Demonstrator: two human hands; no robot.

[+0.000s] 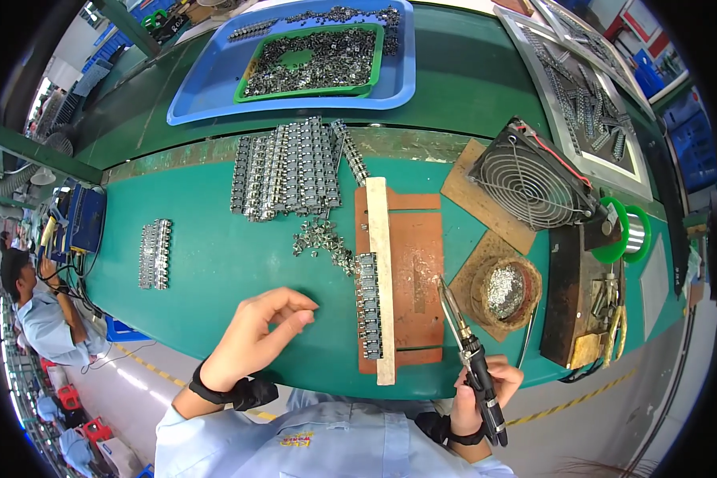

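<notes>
My right hand [498,381] is wrapped round the black handle of a soldering iron [478,362], whose metal tip points up and left over the brown board [418,263]. Over the green mat, left of the board, my left hand [255,331] has its fingers curved and thumb and forefinger a little apart, with nothing visible between them. A pale wooden strip [379,279] lies lengthwise on the board. Against its left side sits a row of small dark and metal parts [369,307]. Loose small metal parts [323,243] are piled beyond my left hand.
Stacked component strips [287,171] lie farther back, with a shorter group [154,255] at left. Behind stands a blue tray [207,88] holding a green tray [374,68] of parts. To the right are a fan [526,179], a round bowl [534,299] and a green wire spool [613,247].
</notes>
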